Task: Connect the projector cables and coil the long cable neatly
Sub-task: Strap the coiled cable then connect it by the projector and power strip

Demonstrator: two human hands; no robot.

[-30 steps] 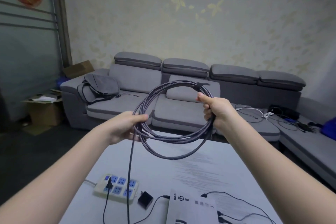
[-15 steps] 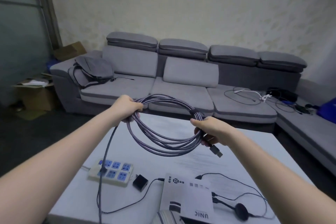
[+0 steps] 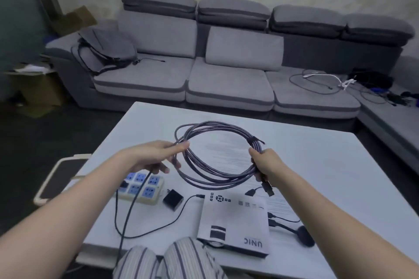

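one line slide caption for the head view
Both hands hold a coiled grey cable above the white table.

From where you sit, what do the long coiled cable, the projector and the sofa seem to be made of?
Coiled cable: looks braided fabric, matte grey-purple with a faint woven texture; blur leaves it uncertain.
Projector: probably hard plastic, smooth white top with printed markings and a dark edge.
Sofa: grey woven upholstery, matte and soft-looking, with darker trim.

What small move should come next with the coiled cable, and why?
Probably lay the coil flat on the white table. Both hands hold it above the tabletop, left hand and right hand on opposite sides. A strap seems to bind the loops, and the plug end hangs free beside the projector.
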